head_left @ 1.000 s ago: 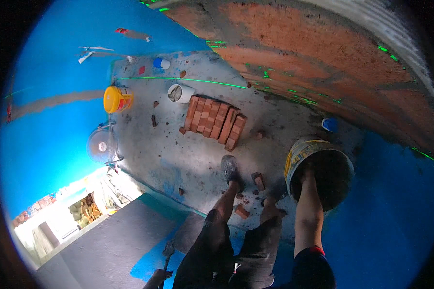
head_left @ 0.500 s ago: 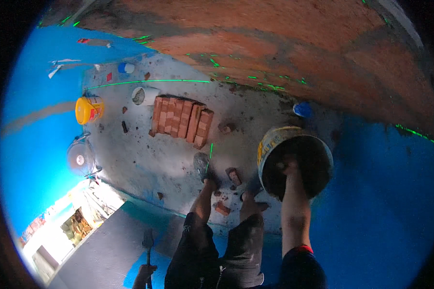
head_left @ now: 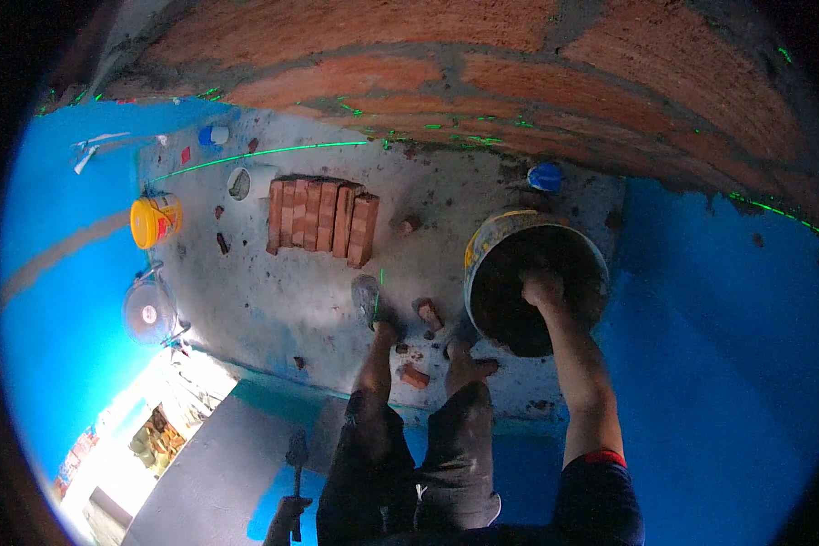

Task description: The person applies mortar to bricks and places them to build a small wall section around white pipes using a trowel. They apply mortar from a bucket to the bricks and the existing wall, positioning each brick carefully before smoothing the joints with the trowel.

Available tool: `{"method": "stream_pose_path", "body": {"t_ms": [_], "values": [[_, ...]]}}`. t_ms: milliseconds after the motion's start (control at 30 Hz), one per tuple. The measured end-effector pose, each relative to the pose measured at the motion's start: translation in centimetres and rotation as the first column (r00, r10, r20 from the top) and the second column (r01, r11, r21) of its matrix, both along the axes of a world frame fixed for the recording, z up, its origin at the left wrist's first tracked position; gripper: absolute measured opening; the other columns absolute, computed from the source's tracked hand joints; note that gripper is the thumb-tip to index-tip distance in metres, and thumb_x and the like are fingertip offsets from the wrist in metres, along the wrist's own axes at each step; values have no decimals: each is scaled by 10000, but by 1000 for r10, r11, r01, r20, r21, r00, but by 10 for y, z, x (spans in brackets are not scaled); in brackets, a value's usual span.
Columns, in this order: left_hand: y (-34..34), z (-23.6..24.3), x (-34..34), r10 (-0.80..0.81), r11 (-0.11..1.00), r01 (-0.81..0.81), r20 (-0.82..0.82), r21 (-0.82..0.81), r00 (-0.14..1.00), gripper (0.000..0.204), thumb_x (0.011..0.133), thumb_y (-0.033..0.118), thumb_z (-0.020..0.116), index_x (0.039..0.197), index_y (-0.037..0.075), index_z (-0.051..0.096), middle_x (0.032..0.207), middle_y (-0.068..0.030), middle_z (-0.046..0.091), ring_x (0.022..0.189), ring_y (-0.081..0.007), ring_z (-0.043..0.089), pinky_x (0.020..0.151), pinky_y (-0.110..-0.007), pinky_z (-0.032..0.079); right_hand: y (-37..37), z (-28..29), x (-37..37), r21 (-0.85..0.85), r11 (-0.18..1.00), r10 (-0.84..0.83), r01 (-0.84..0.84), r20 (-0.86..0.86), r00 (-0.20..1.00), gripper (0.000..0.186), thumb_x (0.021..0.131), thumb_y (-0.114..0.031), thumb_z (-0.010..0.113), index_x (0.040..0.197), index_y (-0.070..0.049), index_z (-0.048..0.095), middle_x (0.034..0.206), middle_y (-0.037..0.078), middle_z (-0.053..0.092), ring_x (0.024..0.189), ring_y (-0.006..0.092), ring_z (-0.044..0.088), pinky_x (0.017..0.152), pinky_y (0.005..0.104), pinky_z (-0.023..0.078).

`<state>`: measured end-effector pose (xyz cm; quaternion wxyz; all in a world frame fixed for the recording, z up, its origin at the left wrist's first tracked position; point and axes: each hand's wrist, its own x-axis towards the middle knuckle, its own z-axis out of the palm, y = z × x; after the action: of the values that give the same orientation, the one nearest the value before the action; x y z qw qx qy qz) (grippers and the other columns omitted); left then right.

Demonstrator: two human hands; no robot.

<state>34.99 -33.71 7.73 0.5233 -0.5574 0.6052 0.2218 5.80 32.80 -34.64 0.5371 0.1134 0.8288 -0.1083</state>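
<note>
Tool [head_left: 297,448] clasped in left hand [head_left: 291,511]; right hand [head_left: 543,288] inside shadowed bucket [head_left: 488,240], fingers' grip: cannot tell.

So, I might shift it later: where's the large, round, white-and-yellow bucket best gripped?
Probably by opposite sides of its rim, one hand each, coming from the wearer's side: the bucket's wide round mouth opens toward the camera, leaving the rim's left and right edges exposed.
</note>
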Motion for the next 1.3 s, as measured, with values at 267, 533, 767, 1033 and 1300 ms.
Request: {"method": "stream_pose_path", "body": {"t_ms": [267,533,767,1033,1300], "values": [[16,-20,-32,-302,953,302,-31,11,953,325,834,249,626,1049,10,672,858,-85,676,708,-145,582,603,-301,453,29,94,-10,-294,956,-60,2,-188,980,470,724,-244,635,1137,-30,570,1066,228,601,954,404,578,822,489,485],[53,-17,-105,-569,822,566,-167,-65,805,288,835,285,634,922,17,696,835,-195,671,829,-261,668,704,-411,504,90,196,58,-362,917,-244,168,-177,953,516,750,-291,656,1179,-28,539,1041,213,615,941,387,593,751,490,481],[103,7,-161,-715,477,782,-695,-400,81,231,708,171,640,921,84,622,734,-109,620,745,-304,620,628,-419,486,47,375,91,-752,496,-661,435,-2,750,216,695,-51,671,874,-93,557,685,9,567,584,118,542,514,293,447],[174,168,-323,37,958,249,-926,140,376,170,811,186,664,872,54,575,685,-29,529,627,-137,569,525,-290,510,-94,583,-34,-939,-14,-864,343,184,468,162,777,-159,578,873,-46,513,608,36,512,485,126,498,432,256,395],[164,243,-465,205,832,421,-906,360,370,186,893,250,601,838,79,551,628,34,494,512,-56,472,478,-237,427,-186,599,-222,-990,99,-976,100,-77,203,183,828,-185,563,930,-48,498,653,22,493,498,134,482,464,278,408]]}}
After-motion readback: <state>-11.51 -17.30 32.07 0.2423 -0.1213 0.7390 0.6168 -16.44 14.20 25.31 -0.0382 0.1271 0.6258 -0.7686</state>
